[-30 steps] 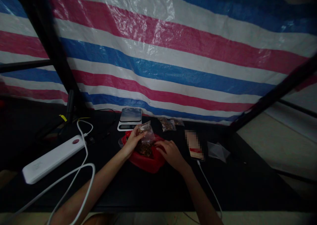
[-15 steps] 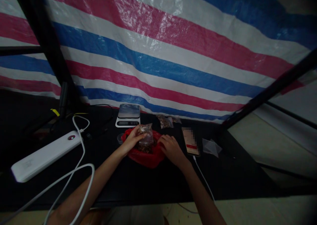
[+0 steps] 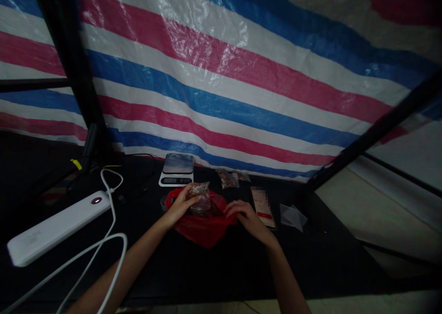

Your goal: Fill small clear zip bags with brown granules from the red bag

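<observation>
My left hand (image 3: 179, 205) is closed on a small clear packet of brown dried bits (image 3: 200, 198), holding it just above a red plastic bag (image 3: 202, 226) that lies on the black table (image 3: 221, 263). My right hand (image 3: 246, 218) grips the right edge of the red bag, fingers curled on the plastic. A small kitchen scale (image 3: 177, 169) stands just behind the bag.
Two more small filled packets (image 3: 228, 178) lie behind the bag, near the striped tarp wall (image 3: 221, 84). A phone (image 3: 263, 207) with a cable and empty clear bags (image 3: 293, 215) lie to the right. A white power strip (image 3: 57, 226) with white cables sits at the left.
My right hand has slid from over the bag to its right edge and pulled the red plastic outward. The left hand keeps holding the packet. The view has shifted slightly.
</observation>
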Available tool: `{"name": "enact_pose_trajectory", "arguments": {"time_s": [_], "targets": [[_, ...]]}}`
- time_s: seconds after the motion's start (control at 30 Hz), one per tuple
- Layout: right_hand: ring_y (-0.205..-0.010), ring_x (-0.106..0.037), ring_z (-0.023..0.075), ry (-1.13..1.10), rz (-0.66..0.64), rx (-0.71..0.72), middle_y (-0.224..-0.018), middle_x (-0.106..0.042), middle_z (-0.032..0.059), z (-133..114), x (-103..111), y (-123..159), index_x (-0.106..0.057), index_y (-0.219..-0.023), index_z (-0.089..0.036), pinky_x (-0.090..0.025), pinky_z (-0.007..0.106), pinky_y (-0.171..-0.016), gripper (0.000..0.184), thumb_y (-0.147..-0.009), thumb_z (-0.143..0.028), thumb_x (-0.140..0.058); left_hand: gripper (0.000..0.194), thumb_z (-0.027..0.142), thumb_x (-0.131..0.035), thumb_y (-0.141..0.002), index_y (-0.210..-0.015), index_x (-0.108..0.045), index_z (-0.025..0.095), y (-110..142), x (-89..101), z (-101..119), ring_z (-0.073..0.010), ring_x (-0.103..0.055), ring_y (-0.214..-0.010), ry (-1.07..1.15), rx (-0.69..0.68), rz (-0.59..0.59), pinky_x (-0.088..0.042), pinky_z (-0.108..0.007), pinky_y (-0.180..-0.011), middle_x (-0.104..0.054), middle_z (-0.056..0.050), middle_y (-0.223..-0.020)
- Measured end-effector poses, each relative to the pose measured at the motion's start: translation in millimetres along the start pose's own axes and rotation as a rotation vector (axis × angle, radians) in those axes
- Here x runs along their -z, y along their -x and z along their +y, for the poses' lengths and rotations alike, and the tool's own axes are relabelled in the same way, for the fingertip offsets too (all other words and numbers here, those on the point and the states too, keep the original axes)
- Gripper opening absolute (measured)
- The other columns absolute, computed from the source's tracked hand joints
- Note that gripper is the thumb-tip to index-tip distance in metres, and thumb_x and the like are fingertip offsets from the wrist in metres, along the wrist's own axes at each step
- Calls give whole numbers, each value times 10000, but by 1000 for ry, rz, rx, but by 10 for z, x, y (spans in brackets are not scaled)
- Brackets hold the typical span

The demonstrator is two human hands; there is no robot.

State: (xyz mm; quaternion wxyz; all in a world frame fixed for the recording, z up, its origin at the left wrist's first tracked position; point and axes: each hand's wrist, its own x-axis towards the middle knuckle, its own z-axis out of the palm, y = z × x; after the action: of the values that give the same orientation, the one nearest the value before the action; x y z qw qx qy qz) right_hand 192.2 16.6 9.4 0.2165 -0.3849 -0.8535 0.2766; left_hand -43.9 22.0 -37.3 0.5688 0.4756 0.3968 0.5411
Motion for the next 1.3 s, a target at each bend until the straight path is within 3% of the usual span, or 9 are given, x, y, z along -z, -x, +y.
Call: {"name": "enact_pose_trajectory", "arguments": {"time_s": [0.13,0.23,0.33,0.43,0.5,0.6,0.67,0.87,1.3], "targets": [[-907,-566,158,76,-56,-65,-915,-664,16,74,64,127,-655,-788,-227,-353,339,-845,446,-700,13,-289,386,345,-586,-709,-1045,-488,184,4,24,4,-213,-527,-1019,-75,-41,-10,-375,-344,-914,-587,-44,-1043],[-998,-526,164,222,-19,-120,-1036,-628,21,23,71,194,-621,-942,-240,-315,376,-886,503,-666,23,-294,359,374,-548,-741,-1043,-491,187,9,50,11,-204,-534,-991,-133,-62,-10,-388,-330,-894,-589,-33,-1016],[-1083,-461,173,251,82,-101,-1133,-573,-9,-153,66,122,-612,-947,-284,-278,412,-921,508,-679,14,-300,326,383,-516,-768,-1025,-509,183,7,60,13,-192,-543,-955,-170,-99,-17,-396,-316,-877,-594,-30,-991],[-1096,-449,185,157,205,-20,-1137,-564,-10,-327,27,-102,-626,-888,-283,-282,413,-935,398,-758,-50,-330,316,382,-511,-774,-1016,-534,181,9,47,15,-188,-541,-954,-204,-137,-15,-391,-310,-881,-601,-30,-994],[-1077,-468,184,42,229,37,-1138,-560,7,-380,-35,-285,-598,-969,-275,-317,382,-930,292,-793,-139,-407,315,389,-503,-778,-1010,-555,182,20,31,26,-189,-536,-969,-234,-144,-5,-389,-310,-889,-610,-32,-1000],[-1017,-513,182,-92,232,57,-1090,-579,19,-351,-174,-512,-549,-1060,-264,-371,344,-895,322,-740,-235,-563,303,385,-459,-807,-1000,-580,185,51,10,71,-189,-521,-1003,-290,-170,15,-379,-311,-906,-616,-33,-1013],[-957,-544,178,-160,237,76,-1013,-608,19,-289,-263,-596,-587,-984,-247,-399,325,-859,271,-714,-235,-601,288,365,-435,-825,-988,-587,183,72,-1,111,-185,-515,-1013,-334,-215,28,-368,-311,-915,-615,-35,-1014],[-815,-581,166,-293,295,129,-825,-639,31,-158,-387,-572,-631,-795,-205,-429,302,-770,89,-755,-199,-552,207,305,-474,-817,-845,-616,158,85,-1,217,-175,-553,-881,-448,-359,96,-401,-307,-827,-624,-57,-903],[-838,-593,183,-351,436,70,-854,-665,37,-71,-474,-573,-671,-805,-232,-432,344,-797,140,-775,-240,-534,123,249,-569,-758,-719,-640,157,63,64,200,-156,-577,-753,-487,-425,225,-433,-290,-743,-639,-41,-749]]}}
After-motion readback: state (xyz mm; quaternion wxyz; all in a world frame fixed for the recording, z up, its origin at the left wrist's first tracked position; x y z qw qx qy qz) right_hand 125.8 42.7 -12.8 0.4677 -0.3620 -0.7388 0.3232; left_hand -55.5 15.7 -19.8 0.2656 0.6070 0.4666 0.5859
